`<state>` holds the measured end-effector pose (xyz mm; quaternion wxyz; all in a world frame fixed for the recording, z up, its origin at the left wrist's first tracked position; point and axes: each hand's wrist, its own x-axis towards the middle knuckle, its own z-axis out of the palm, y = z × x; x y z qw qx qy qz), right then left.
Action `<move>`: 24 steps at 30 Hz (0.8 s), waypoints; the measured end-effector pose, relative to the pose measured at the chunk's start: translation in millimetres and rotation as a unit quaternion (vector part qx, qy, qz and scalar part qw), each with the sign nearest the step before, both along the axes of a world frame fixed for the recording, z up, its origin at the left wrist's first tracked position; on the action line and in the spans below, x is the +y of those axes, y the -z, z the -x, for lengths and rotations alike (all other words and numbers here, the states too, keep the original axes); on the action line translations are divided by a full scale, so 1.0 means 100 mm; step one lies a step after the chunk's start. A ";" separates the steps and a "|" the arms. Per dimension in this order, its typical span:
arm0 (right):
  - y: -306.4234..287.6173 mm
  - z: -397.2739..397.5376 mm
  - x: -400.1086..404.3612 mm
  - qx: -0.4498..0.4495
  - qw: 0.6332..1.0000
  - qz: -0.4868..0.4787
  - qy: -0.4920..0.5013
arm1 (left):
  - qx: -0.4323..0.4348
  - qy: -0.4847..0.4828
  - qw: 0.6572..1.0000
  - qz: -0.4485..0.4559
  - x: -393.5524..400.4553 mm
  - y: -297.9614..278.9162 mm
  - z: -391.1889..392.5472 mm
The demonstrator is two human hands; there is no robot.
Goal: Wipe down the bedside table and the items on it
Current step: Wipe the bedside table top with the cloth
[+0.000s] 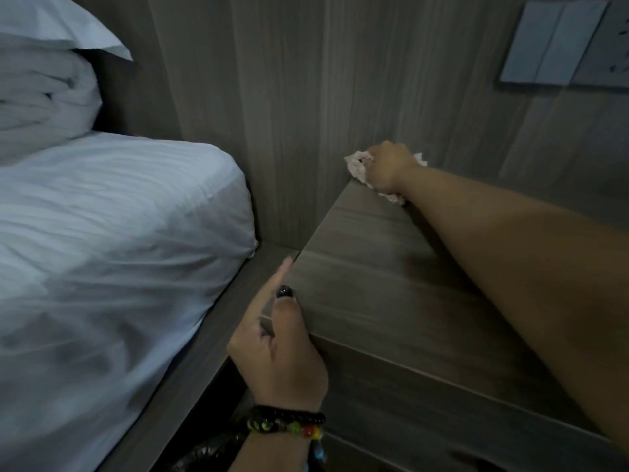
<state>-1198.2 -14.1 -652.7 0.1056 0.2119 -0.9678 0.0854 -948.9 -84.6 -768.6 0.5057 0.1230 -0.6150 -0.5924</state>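
Note:
The bedside table (pixel 367 267) is a grey-brown wood-grain block beside the bed. My right hand (pixel 388 168) reaches to the table's far left corner, against the wall panel, and is shut on a crumpled pale cloth (pixel 355 166) pressed onto the top. My left hand (pixel 279 345) rests on the table's near left corner, thumb on the top and fingers stretched along the side, holding nothing. No items show on the visible part of the top; my right forearm hides its right side.
A bed with white sheets (pixel 112 250) and pillows (pixel 44 93) lies to the left, on a wooden frame (pixel 190 362). Wood wall panelling (pixel 306 97) stands behind. A switch plate (pixel 561 46) is mounted upper right. A black plastic bag (pixel 211 451) shows below my left wrist.

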 end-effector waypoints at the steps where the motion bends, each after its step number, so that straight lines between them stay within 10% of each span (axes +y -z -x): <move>1: 0.00 0.04 -0.01 0.003 1.000 -0.007 0.005 | -0.002 0.001 1.000 0.015 -0.01 -0.02 0.00; 15: -0.06 -0.57 0.34 -0.027 0.999 0.008 0.023 | -0.001 0.029 0.996 0.088 -0.14 -0.13 -0.07; 24: -0.03 -2.20 0.65 -0.031 0.996 0.023 -0.078 | -0.185 -0.046 0.965 0.182 -0.20 -0.56 -0.44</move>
